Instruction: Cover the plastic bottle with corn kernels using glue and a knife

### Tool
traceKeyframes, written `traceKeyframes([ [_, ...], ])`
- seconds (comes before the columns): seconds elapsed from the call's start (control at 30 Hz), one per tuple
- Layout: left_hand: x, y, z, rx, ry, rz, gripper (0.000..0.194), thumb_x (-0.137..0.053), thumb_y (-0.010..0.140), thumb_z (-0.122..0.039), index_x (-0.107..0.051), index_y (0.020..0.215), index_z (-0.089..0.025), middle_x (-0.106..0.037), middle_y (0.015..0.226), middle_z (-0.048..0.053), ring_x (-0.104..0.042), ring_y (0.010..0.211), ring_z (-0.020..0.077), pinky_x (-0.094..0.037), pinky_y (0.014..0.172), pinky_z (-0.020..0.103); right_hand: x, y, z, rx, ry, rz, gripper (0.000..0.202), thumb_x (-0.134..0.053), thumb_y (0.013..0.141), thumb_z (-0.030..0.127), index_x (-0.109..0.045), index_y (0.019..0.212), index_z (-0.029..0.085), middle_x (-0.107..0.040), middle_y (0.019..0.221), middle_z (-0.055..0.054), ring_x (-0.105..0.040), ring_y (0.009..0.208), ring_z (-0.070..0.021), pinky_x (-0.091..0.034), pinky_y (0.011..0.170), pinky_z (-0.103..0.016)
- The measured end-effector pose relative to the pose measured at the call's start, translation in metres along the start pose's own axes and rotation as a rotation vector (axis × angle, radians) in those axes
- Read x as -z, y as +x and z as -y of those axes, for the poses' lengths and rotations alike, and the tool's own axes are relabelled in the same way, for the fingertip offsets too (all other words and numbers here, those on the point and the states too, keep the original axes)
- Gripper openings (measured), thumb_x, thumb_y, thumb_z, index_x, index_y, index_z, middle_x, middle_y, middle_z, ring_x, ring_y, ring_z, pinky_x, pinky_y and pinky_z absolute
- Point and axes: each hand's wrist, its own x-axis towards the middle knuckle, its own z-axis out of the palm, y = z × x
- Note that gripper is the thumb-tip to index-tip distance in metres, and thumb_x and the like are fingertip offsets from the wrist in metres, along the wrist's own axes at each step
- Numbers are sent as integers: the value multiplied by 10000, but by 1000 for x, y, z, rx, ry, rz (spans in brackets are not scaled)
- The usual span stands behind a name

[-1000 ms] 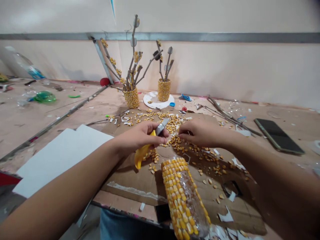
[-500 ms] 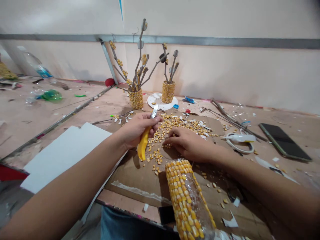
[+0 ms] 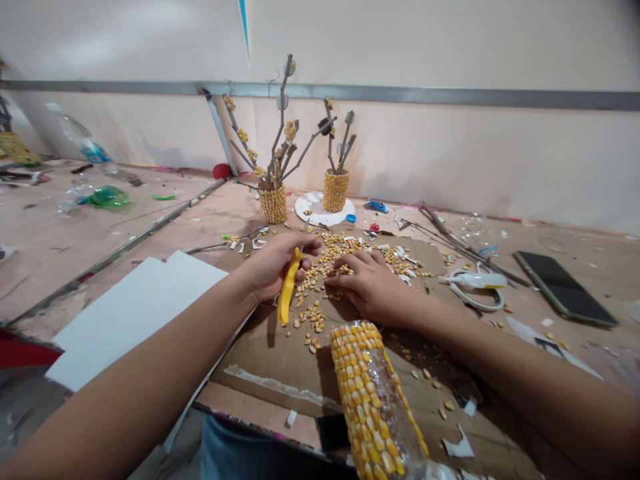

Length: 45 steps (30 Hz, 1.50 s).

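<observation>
My left hand (image 3: 283,263) is closed around a yellow-handled cutter knife (image 3: 289,287), its handle slanting down toward me. The thin metal end points away, partly behind my fingers. To the right, my right hand (image 3: 367,283) lies palm down with fingers bent and apart, the tips touching loose corn kernels (image 3: 345,248). No kernel shows plainly between those fingers. A clear plastic bottle (image 3: 393,393) lies closest to me, much of its side covered with rows of yellow kernels (image 3: 357,393). Kernels and bottle rest on a cardboard sheet (image 3: 280,367).
Two kernel-covered pots (image 3: 273,204) (image 3: 335,190) hold twigs at the back, one on a white disc (image 3: 305,208). White sheets (image 3: 140,307) lie left. A phone (image 3: 565,287), a white glue tool with cable (image 3: 480,280) and sticks (image 3: 450,233) lie right.
The knife has turned in my left hand, so its metal end shows less. My right hand's fingers have spread over the kernels. The view has tilted slightly upward.
</observation>
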Motion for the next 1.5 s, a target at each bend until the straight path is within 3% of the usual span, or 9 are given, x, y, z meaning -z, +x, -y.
traceKeyframes([
  [0.13,-2,1,9,75,54,30,143,-728,863,-256,-741,858,-114,-658,922,57,-559,565,63,-382,375,122,6,3,-2,-58,-41,46,322,-619,950,104,-834,1148,238,-745,1147,-114,-576,1095,-299,-312,941,-438],
  [0.37,-4,-1,14,190,126,153,270,-618,936,-367,-724,889,-123,-641,725,43,-546,501,98,-384,377,157,15,5,1,-79,-47,92,183,-622,909,77,-756,1002,162,-756,1002,-110,-588,965,-255,-327,855,-378],
  [0.47,-4,-2,15,216,173,177,267,-612,935,-369,-722,940,-126,-643,685,30,-526,475,93,-377,393,159,10,3,-6,-107,115,9,70,-668,855,105,-680,850,174,-725,870,-86,-578,820,-216,-359,758,-332],
  [0.6,-4,-2,20,186,200,189,237,-644,901,-332,-737,931,-117,-705,826,68,-582,551,93,-369,406,157,6,0,-15,-106,274,-86,115,-648,808,95,-616,768,198,-640,698,13,-536,646,-135,-388,630,-264],
  [0.77,-3,1,27,153,216,246,240,-679,884,-342,-743,917,-113,-708,871,87,-591,579,102,-399,414,167,5,0,-11,-100,531,-332,127,-627,810,119,-729,822,194,-667,663,24,-546,583,-111,-425,563,-252],
  [0.93,-4,1,31,119,156,251,207,-676,909,-309,-727,917,-109,-667,766,57,-573,546,109,-417,407,172,-3,5,-1,-200,1058,-451,97,-714,880,283,-780,873,212,-792,789,-29,-711,683,-157,-583,648,-309],
  [1.0,-5,1,33,105,118,256,186,-705,911,-296,-715,916,-110,-654,731,43,-572,536,109,-428,412,173,-6,6,2,-226,1159,-487,118,-748,884,337,-766,893,220,-798,814,-31,-733,715,-168,-616,689,-336],
  [1.17,-4,-1,35,103,65,323,273,-868,840,-305,-715,947,-106,-698,800,48,-625,575,96,-519,513,187,-11,6,8,-243,1021,-616,118,-720,932,330,-703,914,215,-761,843,-29,-701,762,-169,-581,727,-329],
  [1.5,-3,0,39,110,34,377,401,-947,776,-395,-716,947,-116,-704,799,36,-661,607,108,-575,594,227,-12,1,17,-212,773,-606,184,-545,1063,323,-604,917,226,-701,814,-15,-631,714,-166,-507,706,-311],
])
